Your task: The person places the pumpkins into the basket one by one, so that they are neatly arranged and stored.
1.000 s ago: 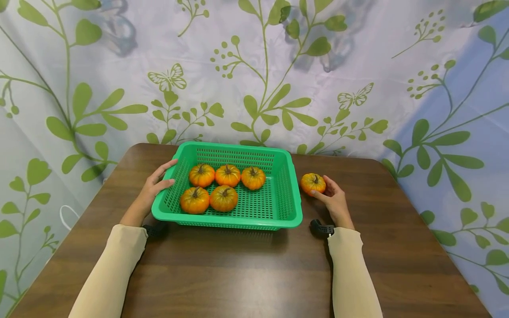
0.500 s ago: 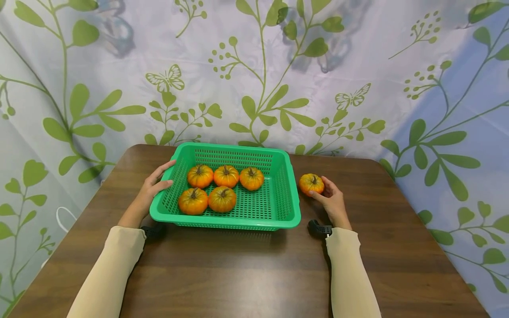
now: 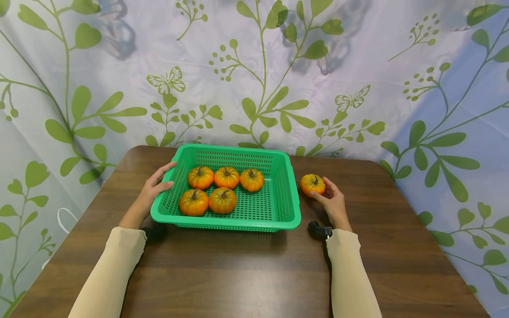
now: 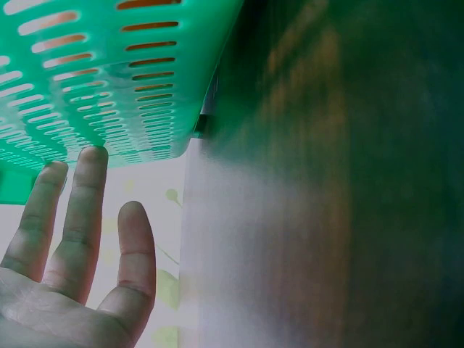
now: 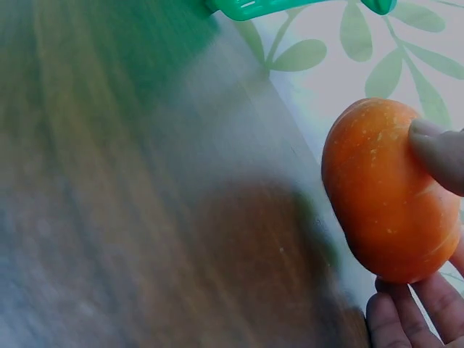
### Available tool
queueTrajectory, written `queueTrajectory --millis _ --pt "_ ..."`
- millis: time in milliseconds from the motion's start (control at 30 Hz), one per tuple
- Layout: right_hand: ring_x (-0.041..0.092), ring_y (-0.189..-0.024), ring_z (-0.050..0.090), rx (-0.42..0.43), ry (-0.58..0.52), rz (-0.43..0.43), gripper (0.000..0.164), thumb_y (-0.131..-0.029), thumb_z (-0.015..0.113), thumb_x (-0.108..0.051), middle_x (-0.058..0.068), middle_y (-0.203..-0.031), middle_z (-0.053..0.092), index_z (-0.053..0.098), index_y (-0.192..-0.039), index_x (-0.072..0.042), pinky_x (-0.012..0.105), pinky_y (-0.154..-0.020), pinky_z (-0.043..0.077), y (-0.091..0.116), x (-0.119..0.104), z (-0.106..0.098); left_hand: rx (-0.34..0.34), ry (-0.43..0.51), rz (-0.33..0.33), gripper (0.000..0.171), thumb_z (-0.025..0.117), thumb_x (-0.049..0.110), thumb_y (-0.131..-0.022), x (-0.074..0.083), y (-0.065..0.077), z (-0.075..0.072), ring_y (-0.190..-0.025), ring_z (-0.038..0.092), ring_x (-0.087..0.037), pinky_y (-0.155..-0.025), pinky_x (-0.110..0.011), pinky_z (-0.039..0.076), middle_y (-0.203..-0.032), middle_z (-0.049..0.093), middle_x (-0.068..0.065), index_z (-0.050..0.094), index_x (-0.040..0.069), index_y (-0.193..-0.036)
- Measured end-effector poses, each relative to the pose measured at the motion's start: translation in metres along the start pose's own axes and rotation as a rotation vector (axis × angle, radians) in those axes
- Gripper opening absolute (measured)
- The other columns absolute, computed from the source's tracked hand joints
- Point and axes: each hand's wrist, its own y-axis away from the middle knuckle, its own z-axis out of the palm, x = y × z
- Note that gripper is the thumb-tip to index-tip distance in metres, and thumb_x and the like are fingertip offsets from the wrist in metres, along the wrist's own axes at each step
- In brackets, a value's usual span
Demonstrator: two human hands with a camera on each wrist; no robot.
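Note:
My right hand (image 3: 335, 204) pinches a small orange pumpkin (image 3: 313, 184) between thumb and fingers, right of the green plastic basket (image 3: 294, 194). In the right wrist view the pumpkin (image 5: 384, 188) shows its smooth underside, and it seems slightly raised off the tabletop. My left hand (image 3: 149, 192) rests against the basket's left side, with its thumb and a finger at the rim. Seen from the left wrist, straight fingers (image 4: 85, 210) touch the slotted outer wall (image 4: 138, 94). Several similar pumpkins (image 3: 222, 200) sit inside the basket, grouped to the left and back.
The basket stands on a brown wooden table (image 3: 238, 274), near its back edge. Behind hangs a pale curtain (image 3: 254, 66) with green leaf and butterfly prints. A black wrist device (image 3: 319, 229) shows by the right cuff. A white cable (image 3: 65, 216) lies beyond the table's left edge.
The view has shifted very slightly. Both hands, the basket and the pumpkins keep their places, with the right hand still holding its pumpkin.

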Motion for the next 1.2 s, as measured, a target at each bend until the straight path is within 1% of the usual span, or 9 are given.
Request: queueTrajectory --millis 100,300,400,500,667,833,933,1100,1200 --pt "0.030 -0.141 0.048 0.013 -0.009 -0.010 0.075 -0.104 0.072 -0.004 0.021 -0.168 0.042 0.032 -0.168 0.001 0.026 -0.119 0.042 0.000 0.000 0.001 -0.002 0.012 -0.001 0.058 0.050 0.014 -0.112 0.000 0.000 0.000 -0.117 0.065 -0.012 -0.088 -0.026 0.061 -0.149 0.047 -0.002 0.042 0.025 -0.168" --pt "0.033 -0.146 0.045 0.042 -0.033 -0.008 0.074 -0.104 0.071 -0.004 0.021 -0.168 0.041 0.034 -0.168 0.000 0.027 -0.120 0.041 0.001 -0.001 0.001 -0.001 0.003 -0.006 0.058 0.050 0.015 -0.112 0.000 0.000 0.000 -0.117 0.065 -0.013 -0.088 -0.027 0.061 -0.150 0.046 -0.003 0.041 0.025 -0.169" --pt "0.028 -0.142 0.047 0.055 -0.048 -0.005 0.074 -0.105 0.071 -0.005 0.020 -0.168 0.042 0.034 -0.169 -0.001 0.021 -0.114 0.043 0.002 -0.004 0.000 -0.002 -0.006 -0.005 0.059 0.050 0.015 -0.112 0.000 0.000 0.000 -0.116 0.065 -0.013 -0.088 -0.027 0.061 -0.150 0.046 -0.004 0.040 0.024 -0.169" --pt "0.018 -0.133 0.050 0.067 -0.071 -0.008 0.074 -0.104 0.071 -0.004 0.020 -0.166 0.043 0.035 -0.169 -0.002 0.015 -0.107 0.045 0.003 -0.008 -0.001 -0.003 -0.007 -0.001 0.058 0.050 0.015 -0.112 0.001 0.000 0.000 -0.115 0.065 -0.012 -0.088 -0.027 0.061 -0.150 0.046 -0.006 0.040 0.024 -0.169" --pt "0.009 -0.124 0.054 0.076 -0.108 -0.068 0.072 -0.103 0.070 0.002 0.023 -0.163 0.046 0.037 -0.167 0.000 0.015 -0.105 0.047 0.003 -0.020 -0.002 0.004 -0.008 -0.005 0.058 0.050 0.015 -0.112 0.000 0.000 -0.001 -0.115 0.065 -0.011 -0.087 -0.026 0.061 -0.153 0.044 -0.013 0.042 0.026 -0.168" --pt "0.004 -0.121 0.056 0.056 -0.057 -0.136 0.070 -0.103 0.070 0.003 0.026 -0.163 0.046 0.039 -0.166 0.002 0.014 -0.103 0.047 0.002 -0.030 -0.003 0.010 -0.020 -0.008 0.059 0.050 0.014 -0.112 0.000 0.000 -0.001 -0.116 0.064 -0.012 -0.087 -0.026 0.061 -0.155 0.041 -0.016 0.040 0.024 -0.169" --pt "0.003 -0.120 0.057 0.045 -0.042 -0.161 0.070 -0.103 0.071 0.002 0.027 -0.162 0.047 0.040 -0.165 0.002 0.012 -0.102 0.047 0.004 -0.039 -0.003 0.010 -0.020 -0.012 0.059 0.050 0.015 -0.112 0.000 0.000 -0.001 -0.116 0.064 -0.011 -0.087 -0.026 0.061 -0.156 0.040 -0.016 0.040 0.024 -0.170" --pt "0.006 -0.122 0.059 0.015 -0.040 -0.173 0.070 -0.103 0.072 -0.004 0.024 -0.161 0.048 0.040 -0.166 0.000 0.012 -0.101 0.048 0.010 -0.055 -0.004 0.007 -0.028 -0.006 0.059 0.049 0.016 -0.112 0.001 0.000 -0.001 -0.116 0.063 -0.009 -0.088 -0.025 0.060 -0.161 0.036 -0.021 0.040 0.026 -0.169" --pt "0.005 -0.122 0.058 -0.017 -0.023 -0.197 0.069 -0.103 0.072 -0.003 0.022 -0.161 0.048 0.041 -0.166 0.000 0.012 -0.100 0.048 0.012 -0.064 -0.005 0.011 -0.050 -0.004 0.059 0.049 0.016 -0.112 0.002 0.000 -0.001 -0.118 0.062 -0.008 -0.088 -0.023 0.059 -0.165 0.033 -0.024 0.040 0.025 -0.170"
